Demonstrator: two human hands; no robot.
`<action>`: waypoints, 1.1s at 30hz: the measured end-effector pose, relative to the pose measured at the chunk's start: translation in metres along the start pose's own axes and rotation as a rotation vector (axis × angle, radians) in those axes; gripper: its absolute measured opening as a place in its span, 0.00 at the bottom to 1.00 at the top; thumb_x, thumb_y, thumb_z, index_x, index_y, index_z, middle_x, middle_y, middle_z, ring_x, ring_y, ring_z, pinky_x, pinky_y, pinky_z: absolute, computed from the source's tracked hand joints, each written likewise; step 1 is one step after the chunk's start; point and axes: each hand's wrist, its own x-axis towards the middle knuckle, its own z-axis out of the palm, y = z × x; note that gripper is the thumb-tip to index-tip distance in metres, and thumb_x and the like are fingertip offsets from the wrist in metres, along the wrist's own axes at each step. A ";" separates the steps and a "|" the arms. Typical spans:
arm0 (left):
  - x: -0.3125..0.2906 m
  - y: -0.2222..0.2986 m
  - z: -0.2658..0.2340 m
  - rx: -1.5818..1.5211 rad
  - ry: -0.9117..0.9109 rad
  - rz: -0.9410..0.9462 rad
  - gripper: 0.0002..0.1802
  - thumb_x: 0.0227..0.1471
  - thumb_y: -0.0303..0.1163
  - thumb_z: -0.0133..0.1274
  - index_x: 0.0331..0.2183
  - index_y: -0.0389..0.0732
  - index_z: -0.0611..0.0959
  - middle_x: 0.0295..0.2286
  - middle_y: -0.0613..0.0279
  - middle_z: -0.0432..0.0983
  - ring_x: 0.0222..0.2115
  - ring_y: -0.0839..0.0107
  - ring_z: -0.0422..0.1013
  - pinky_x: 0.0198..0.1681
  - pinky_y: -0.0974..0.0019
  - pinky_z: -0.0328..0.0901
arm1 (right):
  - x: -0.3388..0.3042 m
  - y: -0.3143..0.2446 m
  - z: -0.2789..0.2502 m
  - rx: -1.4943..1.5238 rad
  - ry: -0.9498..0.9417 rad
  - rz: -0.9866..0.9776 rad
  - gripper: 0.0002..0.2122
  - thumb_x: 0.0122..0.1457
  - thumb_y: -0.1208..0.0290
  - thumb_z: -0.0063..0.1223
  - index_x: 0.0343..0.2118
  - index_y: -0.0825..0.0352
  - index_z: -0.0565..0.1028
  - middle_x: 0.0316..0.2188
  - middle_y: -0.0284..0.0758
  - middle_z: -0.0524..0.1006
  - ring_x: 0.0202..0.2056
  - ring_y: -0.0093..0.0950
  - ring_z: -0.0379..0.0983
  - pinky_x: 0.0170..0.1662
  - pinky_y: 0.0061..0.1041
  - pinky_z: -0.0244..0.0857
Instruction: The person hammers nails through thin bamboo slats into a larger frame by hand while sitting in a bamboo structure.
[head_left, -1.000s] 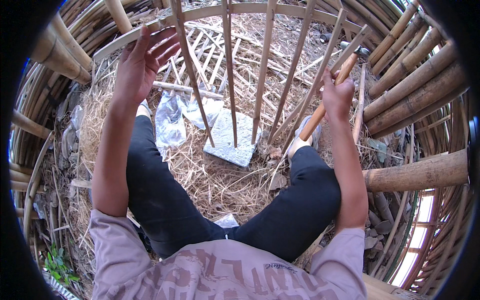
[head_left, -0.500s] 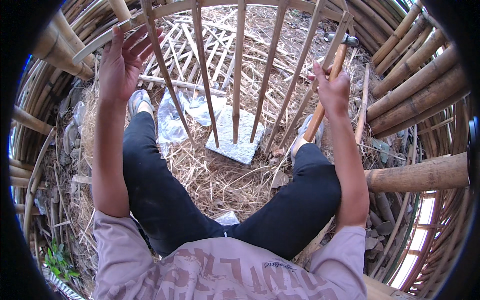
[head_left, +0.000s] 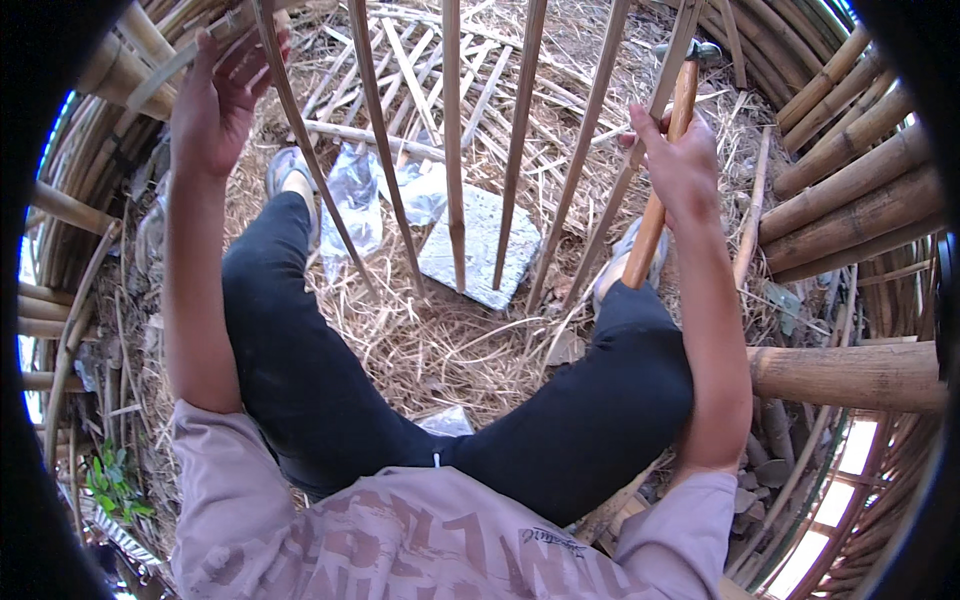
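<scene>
My left hand (head_left: pixel 215 115) is closed on the end of a flat bamboo crosspiece (head_left: pixel 165 72), thumb in front and fingers behind. Several slender bamboo slats (head_left: pixel 452 130) of this rack hang down from the top in a fan. On the right, my right hand (head_left: pixel 680 165) grips a hammer (head_left: pixel 648 240) by its wooden handle, metal head up. The same hand also steadies the rack's rightmost slat (head_left: pixel 612 205) with thumb and fingers. Most of the crosspiece lies beyond the upper picture edge.
A pale flat block (head_left: pixel 515 250) lies on straw between my feet, beside clear plastic bags (head_left: pixel 350 215). Crossed bamboo strips (head_left: pixel 410 75) cover the ground farther off. Thick bamboo poles (head_left: pixel 850 215) line the right, and one pole (head_left: pixel 850 375) juts toward my right arm.
Both hands and the rack have shifted slightly upward in the picture, taking most of the crosspiece out of view. The view has also shifted a little. Both holds stay the same.
</scene>
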 end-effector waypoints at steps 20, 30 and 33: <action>-0.006 0.012 -0.006 -0.059 -0.053 -0.083 0.23 0.67 0.42 0.45 0.52 0.32 0.68 0.48 0.37 0.72 0.52 0.45 0.72 0.56 0.49 0.72 | -0.008 0.016 -0.015 0.365 -0.078 0.059 0.40 0.54 0.38 0.61 0.48 0.77 0.61 0.27 0.35 0.73 0.27 0.22 0.75 0.30 0.22 0.74; -0.011 0.018 -0.006 -0.045 -0.089 -0.102 0.29 0.68 0.42 0.43 0.57 0.26 0.61 0.51 0.32 0.69 0.53 0.43 0.70 0.57 0.49 0.71 | -0.002 0.007 0.003 0.070 -0.055 -0.061 0.54 0.37 0.31 0.69 0.48 0.85 0.64 0.28 0.40 0.73 0.31 0.28 0.79 0.32 0.19 0.75; -0.017 0.017 0.012 0.004 -0.050 -0.101 0.29 0.68 0.42 0.42 0.57 0.26 0.63 0.52 0.33 0.69 0.54 0.44 0.70 0.59 0.47 0.69 | -0.002 0.007 0.007 0.025 -0.024 -0.044 0.52 0.37 0.32 0.70 0.46 0.84 0.65 0.27 0.38 0.72 0.29 0.26 0.77 0.31 0.18 0.75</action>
